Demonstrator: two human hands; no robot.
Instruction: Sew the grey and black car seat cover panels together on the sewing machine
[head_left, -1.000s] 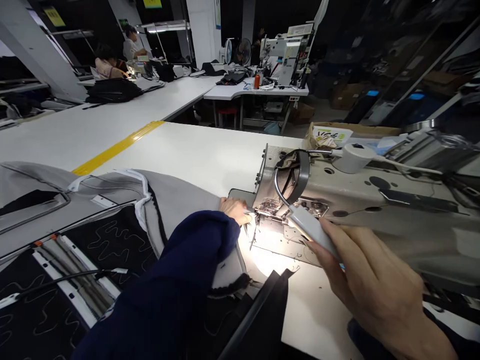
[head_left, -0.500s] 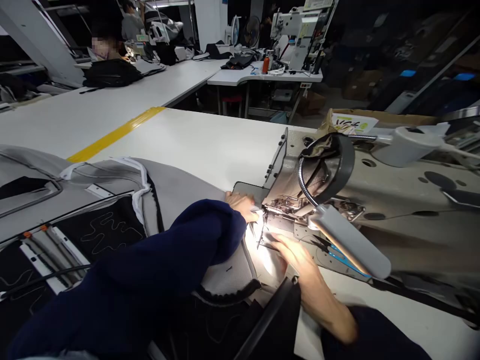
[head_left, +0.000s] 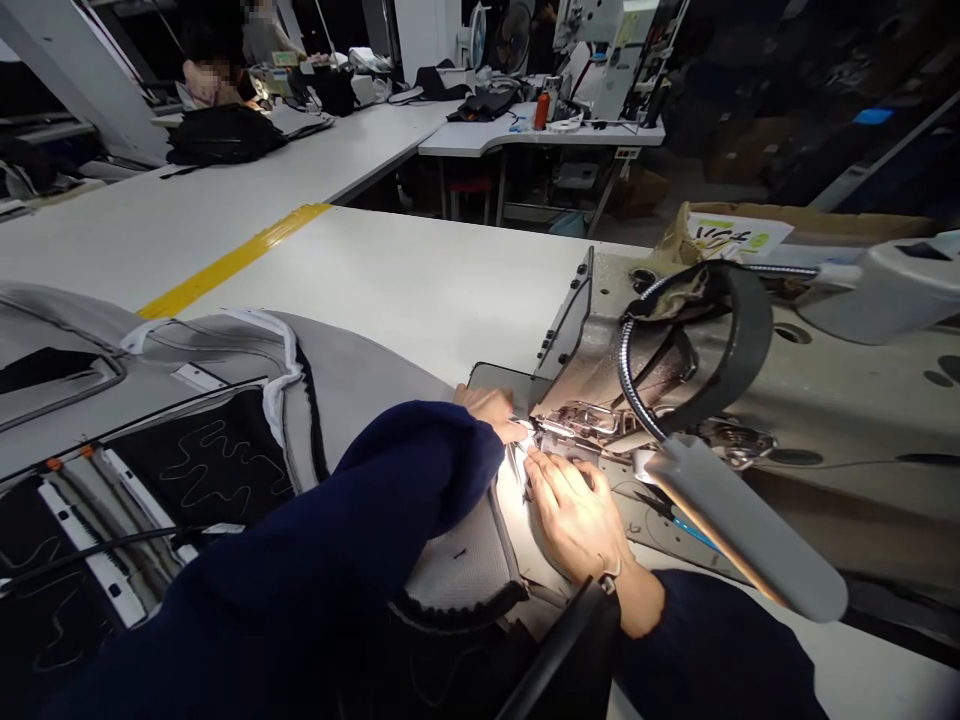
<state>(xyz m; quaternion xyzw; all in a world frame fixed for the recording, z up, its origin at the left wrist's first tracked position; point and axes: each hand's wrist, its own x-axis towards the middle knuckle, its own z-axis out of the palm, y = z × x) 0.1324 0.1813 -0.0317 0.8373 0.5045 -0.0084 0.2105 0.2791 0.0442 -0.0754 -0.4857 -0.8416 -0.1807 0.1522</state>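
Observation:
My left hand [head_left: 491,412] is beside the presser foot of a sewing machine [head_left: 577,425], its fingers closed on the edge of the grey fabric piece [head_left: 360,395]. Its fingertips are partly hidden by glare and the sleeve. My right hand [head_left: 574,510] lies palm down on the lit fabric just in front of the foot, fingers stretched toward the needle area. The fabric has black panels [head_left: 217,450], grey piping and a light mesh part [head_left: 461,565], and spreads over the table to the left. A black strap-like piece [head_left: 559,640] rises near my right wrist.
A grey lamp [head_left: 750,530] on a flexible neck hangs right of my right hand. Blue-handled snips [head_left: 694,535] lie under it. Yellow tape [head_left: 240,258] crosses the white table [head_left: 420,290]. A cardboard box [head_left: 840,218] stands behind the machine; people work at the far left.
My right hand has moved forward and turned, its fingers now laid over the fabric closer to the foot. My left hand stays nearly in place. The view has shifted slightly.

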